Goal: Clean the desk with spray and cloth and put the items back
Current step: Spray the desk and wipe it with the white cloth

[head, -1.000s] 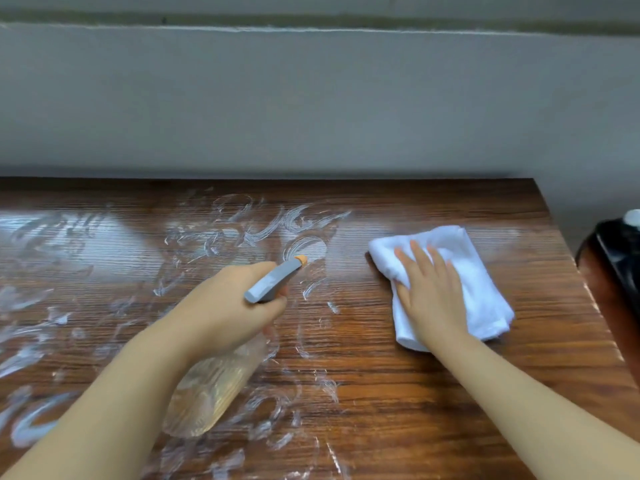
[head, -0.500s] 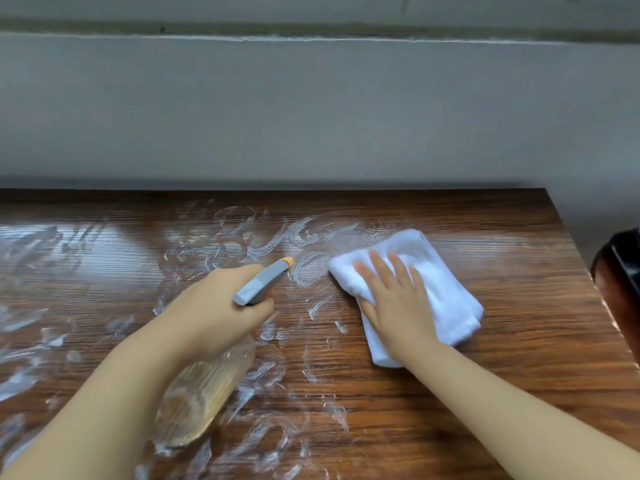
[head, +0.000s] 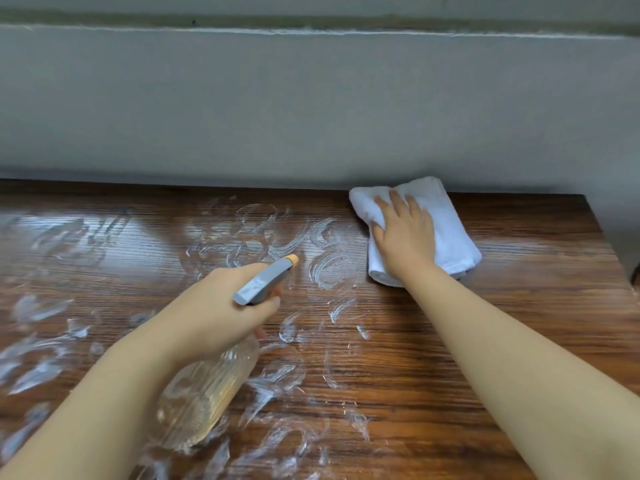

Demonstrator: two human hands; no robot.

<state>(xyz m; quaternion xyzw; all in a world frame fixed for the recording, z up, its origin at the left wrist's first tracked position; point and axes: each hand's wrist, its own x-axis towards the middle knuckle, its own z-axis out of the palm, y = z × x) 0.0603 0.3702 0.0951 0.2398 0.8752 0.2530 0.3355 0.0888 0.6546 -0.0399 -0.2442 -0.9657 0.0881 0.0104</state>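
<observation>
Cloth point(head: 440, 223), white and folded into a thick pad, lies at the far right of the bench point(head: 519, 306), close to the back edge where the wood meets the wall point(head: 311, 116). The right hand point(head: 407, 237) presses flat on it, fingers point(head: 398, 202) straight and spread, holding nothing. The left hand point(head: 221, 306) is curled round the neck of a spray bottle point(head: 207, 393) (clear ribbed body, grey head, orange nozzle pointing toward the middle of the bench), which it holds tilted low over the wood.

Judging by the layout, wiping is in hand and well short of done: the right part of the bench looks dry and clean, while white streaks point(head: 277, 341) of sprayed liquid smear the middle and the whole left side. The next move likely calls for drawing the cloth left through those streaks under steady flat pressure, with the bottle kept clear of its path.

Dark, glossy wood grain catches a broad glare at the left. Behind runs a plain grey wall with a ledge near the top; no other items show.
</observation>
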